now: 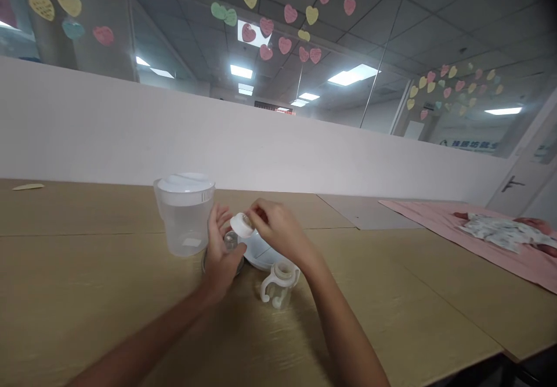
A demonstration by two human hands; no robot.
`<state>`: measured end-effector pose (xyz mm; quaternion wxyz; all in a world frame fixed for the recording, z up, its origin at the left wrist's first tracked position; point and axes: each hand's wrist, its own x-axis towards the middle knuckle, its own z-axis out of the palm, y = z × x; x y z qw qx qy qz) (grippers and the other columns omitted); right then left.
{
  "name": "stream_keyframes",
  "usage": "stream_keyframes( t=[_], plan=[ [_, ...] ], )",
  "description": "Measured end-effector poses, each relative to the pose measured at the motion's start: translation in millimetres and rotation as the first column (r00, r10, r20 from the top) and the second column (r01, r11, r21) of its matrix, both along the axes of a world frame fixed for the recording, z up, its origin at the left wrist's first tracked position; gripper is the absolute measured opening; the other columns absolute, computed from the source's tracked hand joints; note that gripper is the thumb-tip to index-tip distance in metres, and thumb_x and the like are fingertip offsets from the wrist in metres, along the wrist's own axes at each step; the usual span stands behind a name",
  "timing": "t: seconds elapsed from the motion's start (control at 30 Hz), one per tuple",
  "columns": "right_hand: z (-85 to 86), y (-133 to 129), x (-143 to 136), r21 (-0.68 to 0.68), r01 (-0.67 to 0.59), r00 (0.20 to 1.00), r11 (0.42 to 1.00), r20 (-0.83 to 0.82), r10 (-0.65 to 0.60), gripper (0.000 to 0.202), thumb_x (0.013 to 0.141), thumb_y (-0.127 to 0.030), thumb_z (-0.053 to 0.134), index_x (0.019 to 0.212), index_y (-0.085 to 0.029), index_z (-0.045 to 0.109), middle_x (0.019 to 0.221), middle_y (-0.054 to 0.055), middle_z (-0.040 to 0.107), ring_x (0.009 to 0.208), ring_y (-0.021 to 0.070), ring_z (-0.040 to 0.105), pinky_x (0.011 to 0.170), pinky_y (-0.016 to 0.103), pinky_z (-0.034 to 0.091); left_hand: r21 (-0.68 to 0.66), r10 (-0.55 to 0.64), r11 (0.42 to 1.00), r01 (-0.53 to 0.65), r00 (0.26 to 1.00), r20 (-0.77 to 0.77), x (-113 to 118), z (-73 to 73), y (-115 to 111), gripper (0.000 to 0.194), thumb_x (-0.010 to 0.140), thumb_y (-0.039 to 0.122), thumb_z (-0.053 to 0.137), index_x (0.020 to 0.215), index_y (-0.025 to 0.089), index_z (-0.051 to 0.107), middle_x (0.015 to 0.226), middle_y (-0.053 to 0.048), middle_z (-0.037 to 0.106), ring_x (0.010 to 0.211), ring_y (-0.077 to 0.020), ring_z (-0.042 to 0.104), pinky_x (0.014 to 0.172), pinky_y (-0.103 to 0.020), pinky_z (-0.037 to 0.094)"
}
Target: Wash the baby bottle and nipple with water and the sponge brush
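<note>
My right hand (276, 227) pinches a baby bottle's nipple with its white collar ring (242, 225), held up over the table. Just left of it is my left hand (221, 256), its fingers spread and the palm turned toward the ring; I see nothing gripped in it. Below my right wrist stands a clear baby bottle (282, 285) with white curved handles and an uncovered mouth. A pale round dish or lid (261, 253) lies behind the bottle. Partly hidden by my left hand is a dark-rimmed round lid (230, 239) with a knob.
A translucent pitcher (187, 224) with a white lid stands behind my left hand. At the right, a doll in patterned clothing (507, 230) lies on a pink cloth (439, 230). A white wall (108, 126) with glass above borders the wooden table (87, 294).
</note>
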<state>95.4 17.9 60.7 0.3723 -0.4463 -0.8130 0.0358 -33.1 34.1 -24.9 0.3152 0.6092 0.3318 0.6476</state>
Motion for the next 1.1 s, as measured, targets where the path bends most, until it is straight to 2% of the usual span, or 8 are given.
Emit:
stream_keyframes(
  t=[0.07,0.2,0.33,0.47,0.7,0.8,0.93,1.1],
  plan=[
    [-0.1,3.6,4.0,-0.011,0.017,1.000,1.000,0.011,-0.017,0.021,0.092,-0.028,0.043,0.078,-0.017,0.054,0.074,0.002,0.063,0.067,0.0120,0.054,0.061,0.022,0.032,0.013,-0.121,0.992,0.123,0.986,-0.111,-11.1,17.9,7.4,0.080,0.070,0.031,0.063,0.140,0.024,0.023,0.145,-0.011,0.033,0.133,-0.0262,0.033,0.106,-0.038,0.033],
    [-1.7,5.2,1.4,-0.015,0.076,0.995,0.997,0.070,-0.075,0.017,0.092,-0.027,0.041,0.083,-0.018,0.052,0.072,0.002,0.061,0.063,0.0130,0.052,0.057,0.023,0.030,-0.136,-0.241,0.968,0.209,0.923,-0.300,-19.7,33.8,7.8,0.056,0.079,0.042,0.058,0.128,0.021,0.041,0.119,-0.008,0.058,0.109,-0.0238,0.056,0.090,-0.036,0.046],
    [-3.0,2.8,-3.9,0.003,0.106,0.989,0.994,0.100,-0.105,0.014,0.092,-0.025,0.038,0.089,-0.018,0.049,0.070,0.002,0.059,0.059,0.0139,0.050,0.054,0.024,0.027,-0.094,-0.182,0.983,0.160,0.924,-0.335,-18.4,35.8,1.9,0.041,0.080,0.046,0.057,0.111,0.018,0.050,0.095,-0.003,0.064,0.087,-0.0199,0.062,0.075,-0.031,0.050],
    [-3.5,2.5,-6.0,0.010,0.078,0.997,0.997,-0.031,-0.077,0.010,0.089,-0.025,0.038,0.086,-0.020,0.046,0.068,0.000,0.057,0.059,0.0138,0.050,0.054,0.023,0.029,0.000,-0.162,0.985,0.170,0.940,-0.302,-18.0,40.4,-2.4,0.041,0.080,0.043,0.059,0.112,0.019,0.051,0.098,-0.004,0.064,0.090,-0.0194,0.061,0.076,-0.029,0.051],
    [-8.8,5.9,-11.6,0.028,-0.021,0.941,0.999,-0.336,0.029,0.020,0.092,-0.036,0.034,0.087,-0.021,0.046,0.067,-0.001,0.058,0.062,0.0127,0.054,0.059,0.022,0.038,0.291,0.160,0.956,-0.041,0.903,-0.398,-27.3,49.7,-3.5,0.045,0.076,0.044,0.062,0.114,0.020,0.055,0.106,-0.005,0.066,0.092,-0.0198,0.063,0.083,-0.030,0.051],
    [-14.2,13.1,-13.8,-0.012,-0.125,0.880,0.992,-0.464,0.106,0.024,0.091,-0.043,0.036,0.083,-0.021,0.044,0.063,-0.003,0.055,0.058,0.0116,0.055,0.057,0.022,0.042,0.371,0.244,0.926,-0.077,0.869,-0.430,-32.5,48.0,-2.1,0.043,0.075,0.043,0.063,0.112,0.020,0.055,0.099,-0.003,0.068,0.083,-0.0172,0.064,0.079,-0.028,0.052],
    [-21.2,24.4,-14.9,-0.071,-0.303,0.722,0.950,-0.668,0.180,0.036,0.085,-0.057,0.043,0.078,-0.021,0.042,0.061,-0.004,0.052,0.053,0.0099,0.054,0.053,0.022,0.046,0.419,0.282,0.904,-0.079,0.848,-0.449,-35.4,47.4,-1.5,0.043,0.075,0.043,0.064,0.110,0.020,0.056,0.097,-0.003,0.069,0.080,-0.0171,0.066,0.076,-0.026,0.052],
    [-20.3,27.9,-11.8,-0.107,-0.393,0.630,0.913,-0.755,0.182,0.043,0.075,-0.062,0.054,0.076,-0.021,0.044,0.059,-0.005,0.051,0.049,0.0087,0.053,0.050,0.021,0.047,0.325,0.192,0.946,-0.017,0.835,-0.516,-34.9,53.0,-1.3,0.044,0.079,0.044,0.058,0.116,0.020,0.052,0.099,-0.004,0.068,0.084,-0.0184,0.066,0.074,-0.026,0.052]
  ],
)
